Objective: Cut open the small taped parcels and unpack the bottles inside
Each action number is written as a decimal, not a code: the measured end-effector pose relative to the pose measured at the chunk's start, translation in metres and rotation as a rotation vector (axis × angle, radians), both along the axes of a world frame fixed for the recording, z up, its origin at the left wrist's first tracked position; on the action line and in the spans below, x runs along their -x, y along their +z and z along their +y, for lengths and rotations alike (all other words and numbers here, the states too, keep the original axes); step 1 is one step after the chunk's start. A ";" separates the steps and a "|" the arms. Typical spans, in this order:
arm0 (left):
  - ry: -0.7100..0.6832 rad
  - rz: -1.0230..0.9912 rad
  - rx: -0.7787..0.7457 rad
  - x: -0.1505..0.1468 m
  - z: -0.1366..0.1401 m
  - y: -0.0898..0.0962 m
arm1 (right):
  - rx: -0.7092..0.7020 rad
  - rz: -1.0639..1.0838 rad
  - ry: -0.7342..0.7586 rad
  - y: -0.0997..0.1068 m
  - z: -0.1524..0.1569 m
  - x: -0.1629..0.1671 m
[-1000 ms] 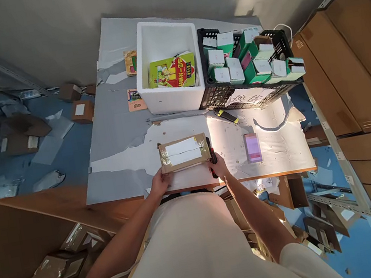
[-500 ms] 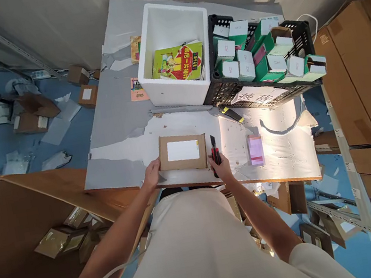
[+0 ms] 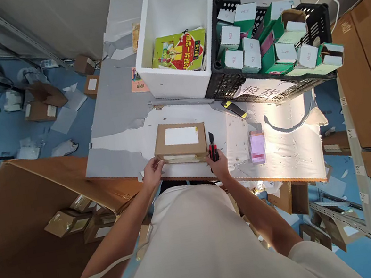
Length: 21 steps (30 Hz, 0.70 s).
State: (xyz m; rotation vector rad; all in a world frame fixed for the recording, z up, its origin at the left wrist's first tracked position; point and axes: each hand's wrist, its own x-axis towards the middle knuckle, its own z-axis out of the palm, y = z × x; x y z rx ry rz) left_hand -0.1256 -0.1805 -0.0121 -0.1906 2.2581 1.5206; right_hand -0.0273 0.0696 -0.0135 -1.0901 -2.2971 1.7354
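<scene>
A flat brown cardboard box (image 3: pixel 182 145) with a white label on top lies at the near side of the table, and its taped front side shows. Pinched at the box's near left corner is my left hand (image 3: pixel 153 171), fingers closed on the cardboard. My right hand (image 3: pixel 219 165) is wrapped round a black and red box cutter (image 3: pixel 212 149), which points away from me. Those right fingertips also touch the box's near right corner. How far the blade is out I cannot tell.
Behind the box stand a white foam bin (image 3: pixel 176 85) with picture books and a black crate (image 3: pixel 263 93) of green-and-white cartons. A yellow-black cutter (image 3: pixel 234 109) and a blurred purple packet (image 3: pixel 257 147) lie to the right. A large open carton (image 3: pixel 49 182) sits left.
The cardboard box has tipped so that its taped front side now shows, with my left fingers at its near corner. The box cutter is still in my right hand. The view has shifted slightly.
</scene>
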 end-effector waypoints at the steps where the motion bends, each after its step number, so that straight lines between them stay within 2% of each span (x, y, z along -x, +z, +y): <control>1: 0.004 0.047 0.039 0.000 0.002 0.008 | -0.024 0.016 -0.020 0.007 0.003 0.003; 4: 0.003 0.170 0.137 0.004 0.010 0.026 | -0.128 0.020 -0.038 0.026 0.014 0.016; 6: -0.022 0.218 0.190 0.012 0.016 0.031 | -0.192 -0.001 0.005 0.034 0.019 0.027; 10: -0.048 0.256 0.307 0.029 0.031 0.028 | -0.270 -0.084 0.097 0.034 0.024 0.049; 13: -0.002 0.454 0.393 0.033 0.046 0.024 | -0.310 -0.131 0.104 0.030 0.027 0.061; 15: -0.138 0.650 0.419 0.030 0.056 0.021 | -0.339 -0.149 0.131 0.030 0.031 0.065; 18: -0.464 0.800 0.374 0.026 0.064 0.015 | -0.428 -0.086 0.191 0.041 0.038 0.064; 20: -0.527 0.820 0.361 0.024 0.064 0.010 | -0.498 0.000 0.336 0.056 0.042 0.066; 21: -0.524 0.825 0.365 0.024 0.064 0.008 | -0.527 0.031 0.472 0.065 0.042 0.070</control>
